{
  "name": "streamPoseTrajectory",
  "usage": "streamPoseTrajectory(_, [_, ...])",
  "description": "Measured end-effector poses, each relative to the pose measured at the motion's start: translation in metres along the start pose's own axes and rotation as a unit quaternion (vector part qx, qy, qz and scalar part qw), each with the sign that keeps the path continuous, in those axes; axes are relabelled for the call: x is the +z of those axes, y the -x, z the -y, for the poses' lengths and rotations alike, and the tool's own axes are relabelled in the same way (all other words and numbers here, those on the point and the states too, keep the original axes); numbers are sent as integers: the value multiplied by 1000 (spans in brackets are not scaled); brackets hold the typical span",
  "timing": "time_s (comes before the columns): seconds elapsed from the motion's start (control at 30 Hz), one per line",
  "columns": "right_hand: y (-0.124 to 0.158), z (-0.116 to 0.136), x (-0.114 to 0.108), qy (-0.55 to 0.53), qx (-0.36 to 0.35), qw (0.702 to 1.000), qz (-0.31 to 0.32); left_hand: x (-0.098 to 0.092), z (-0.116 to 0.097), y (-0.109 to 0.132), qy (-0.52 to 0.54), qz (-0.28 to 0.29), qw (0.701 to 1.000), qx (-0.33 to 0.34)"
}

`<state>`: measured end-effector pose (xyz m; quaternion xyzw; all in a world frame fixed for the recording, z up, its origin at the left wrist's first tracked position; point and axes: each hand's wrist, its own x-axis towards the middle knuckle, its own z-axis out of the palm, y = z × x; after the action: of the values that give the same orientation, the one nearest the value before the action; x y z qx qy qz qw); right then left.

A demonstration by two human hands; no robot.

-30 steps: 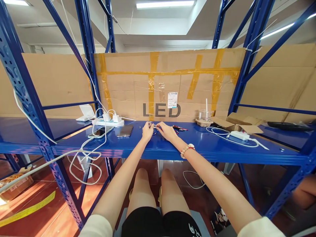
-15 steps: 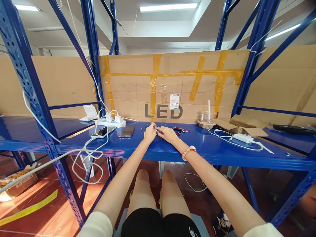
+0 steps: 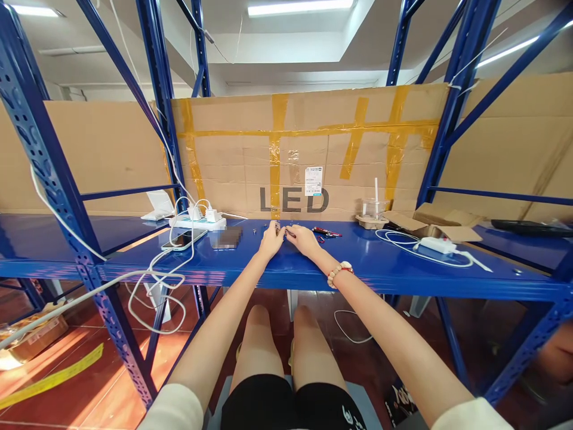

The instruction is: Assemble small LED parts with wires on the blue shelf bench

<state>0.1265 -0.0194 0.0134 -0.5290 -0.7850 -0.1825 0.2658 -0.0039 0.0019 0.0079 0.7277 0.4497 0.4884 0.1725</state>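
My left hand (image 3: 271,241) is over the blue shelf top, its fingers closed in a pinch around a small, dark, shiny piece too tiny to name. Just to the right, my right hand (image 3: 302,240), with a beaded bracelet (image 3: 339,273) at the wrist, is also closed. Its fingertips point toward the left hand, and a dark sliver shows at them; what it is I cannot make out. Beyond the right hand lie red-and-black pen-like tools (image 3: 326,232), with a small red piece (image 3: 320,239) nearer to me.
Left on the shelf top (image 3: 242,269) are a white power strip (image 3: 197,222), a phone (image 3: 182,240) and looped white cables. To the right stand a clear cup with a straw (image 3: 372,209), an opened cardboard box (image 3: 447,224) and a white adapter (image 3: 439,245). Cardboard (image 3: 224,161) walls the back.
My fingertips have drawn slightly apart, leaving a small gap between the hands. The whole view has shifted a little; the other things lie where they were.
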Motion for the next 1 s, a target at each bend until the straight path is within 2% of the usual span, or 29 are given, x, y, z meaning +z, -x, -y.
streamPoseTrajectory(0.1, [1, -4, 0, -24, 26, 999, -11, -1, -6, 3, 64, -5, 996, -58])
streamPoseTrajectory(0.2, [1, -8, 4, -61, 30, 998, -12, -2, -9, 4, 84, -8, 993, -81])
streamPoseTrajectory(0.47, [-2, -14, 13, -175, 61, 983, -3, 2, -2, 1, 73, -28, 996, -34])
streamPoseTrajectory(0.63, [-1, -15, 15, -239, 3, 971, 25, 5, 6, -3, 51, -21, 998, 13])
streamPoseTrajectory(0.73, [-1, -13, 13, -223, -11, 974, 26, 6, 12, -6, 34, -31, 998, 39])
streamPoseTrajectory(0.83, [1, -9, 8, -161, -12, 987, 8, 7, 16, -8, 19, -46, 998, 48])
streamPoseTrajectory(1.0, [4, 0, -3, -71, -34, 996, 30, 7, 18, -9, 11, -50, 997, 59])
